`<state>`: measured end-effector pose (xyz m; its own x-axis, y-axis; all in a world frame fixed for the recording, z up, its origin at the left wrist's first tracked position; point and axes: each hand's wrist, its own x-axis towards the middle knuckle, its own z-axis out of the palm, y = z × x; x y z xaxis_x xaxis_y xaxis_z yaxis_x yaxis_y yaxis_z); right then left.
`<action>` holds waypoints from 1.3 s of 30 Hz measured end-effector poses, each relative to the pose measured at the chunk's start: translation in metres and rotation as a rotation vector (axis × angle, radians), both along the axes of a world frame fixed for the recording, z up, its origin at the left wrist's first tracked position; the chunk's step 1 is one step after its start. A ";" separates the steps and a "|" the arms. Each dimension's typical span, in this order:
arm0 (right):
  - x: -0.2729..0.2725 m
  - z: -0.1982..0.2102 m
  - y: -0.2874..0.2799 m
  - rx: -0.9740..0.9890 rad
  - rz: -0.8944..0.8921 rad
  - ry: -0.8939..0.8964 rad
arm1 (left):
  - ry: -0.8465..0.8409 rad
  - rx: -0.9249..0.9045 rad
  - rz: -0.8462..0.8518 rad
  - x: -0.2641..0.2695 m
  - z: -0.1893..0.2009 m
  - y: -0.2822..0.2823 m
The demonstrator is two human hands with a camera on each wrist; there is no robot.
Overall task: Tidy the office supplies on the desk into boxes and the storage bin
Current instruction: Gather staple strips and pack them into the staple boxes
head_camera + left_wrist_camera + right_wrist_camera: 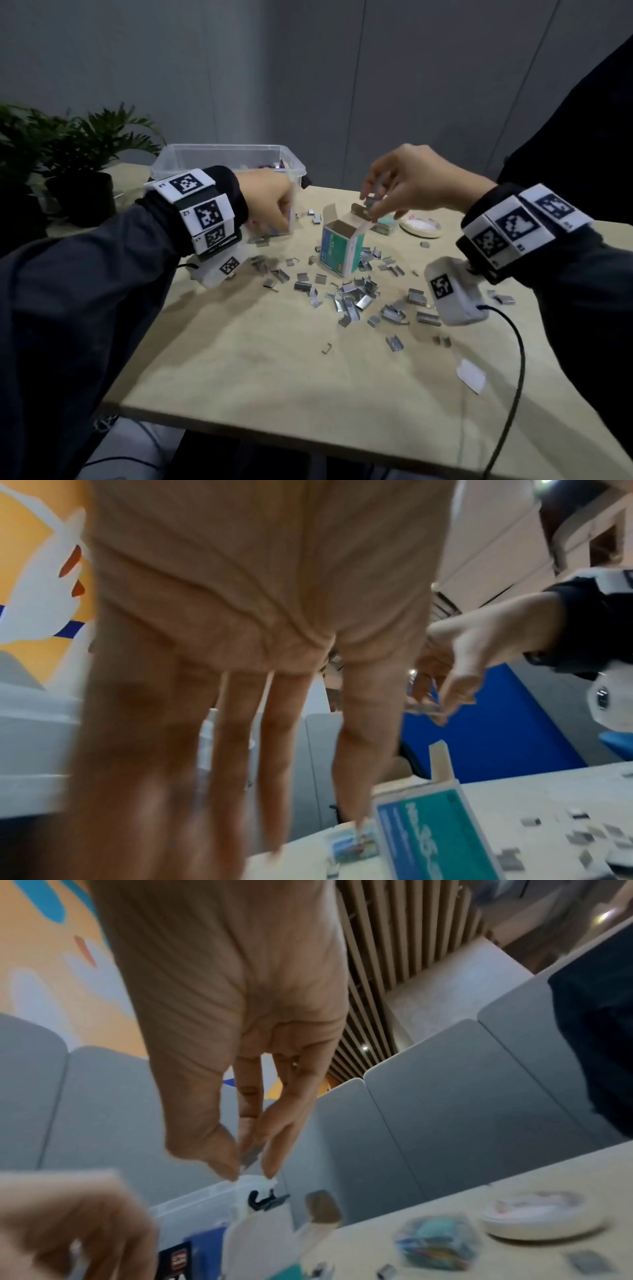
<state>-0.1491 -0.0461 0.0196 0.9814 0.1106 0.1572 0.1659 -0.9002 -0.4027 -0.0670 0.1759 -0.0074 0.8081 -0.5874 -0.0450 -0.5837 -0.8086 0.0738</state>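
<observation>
A person's right hand [407,181] pinches a small clump of staples [371,200] just above the open staple box [342,246], poised to drop them in. The box stands upright mid-desk, flaps up to receive them, amid loose staples [356,298] spread toward the desk's right edge. The left hand [270,202], blurred, reaches down with fingers extended near the clear storage bin [226,161] at the far-left corner, apparently holding nothing.
</observation>
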 end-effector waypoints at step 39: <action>-0.022 -0.078 0.023 0.076 -0.133 0.612 | 0.383 0.007 -0.060 -0.063 -0.054 -0.071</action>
